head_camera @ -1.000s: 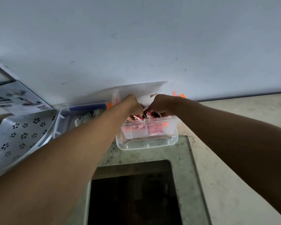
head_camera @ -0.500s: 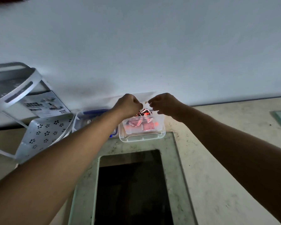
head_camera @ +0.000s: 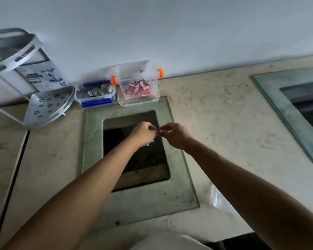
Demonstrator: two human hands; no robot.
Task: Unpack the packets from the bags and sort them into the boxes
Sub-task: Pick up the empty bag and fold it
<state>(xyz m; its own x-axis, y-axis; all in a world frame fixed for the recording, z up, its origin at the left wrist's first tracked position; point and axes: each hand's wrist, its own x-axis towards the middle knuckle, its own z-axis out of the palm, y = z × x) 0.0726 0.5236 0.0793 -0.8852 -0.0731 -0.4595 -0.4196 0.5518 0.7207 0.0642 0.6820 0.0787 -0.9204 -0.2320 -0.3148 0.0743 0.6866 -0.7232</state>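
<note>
My left hand (head_camera: 144, 134) and my right hand (head_camera: 173, 135) meet fingertip to fingertip above the dark opening of the glass panel (head_camera: 126, 201). They pinch a small thing between them, too small and blurred to identify. At the back against the wall stands a clear box with orange latches (head_camera: 153, 98), lid up, holding red packets (head_camera: 138, 87). Touching its left side is a box with blue latches (head_camera: 96, 102) holding grey-green packets (head_camera: 99, 91). Both hands are well in front of the boxes.
A clear plastic bag (head_camera: 221, 200) lies on the stone counter (head_camera: 215, 109) under my right forearm. A perforated metal corner rack (head_camera: 47, 107) and a printed carton (head_camera: 42, 76) stand at the back left. A second glass panel (head_camera: 282, 105) lies at the right.
Both hands have drawn back from inside the orange-latched box toward me, still pinched together, and now hover over the glass panel. My view has tilted down.
</note>
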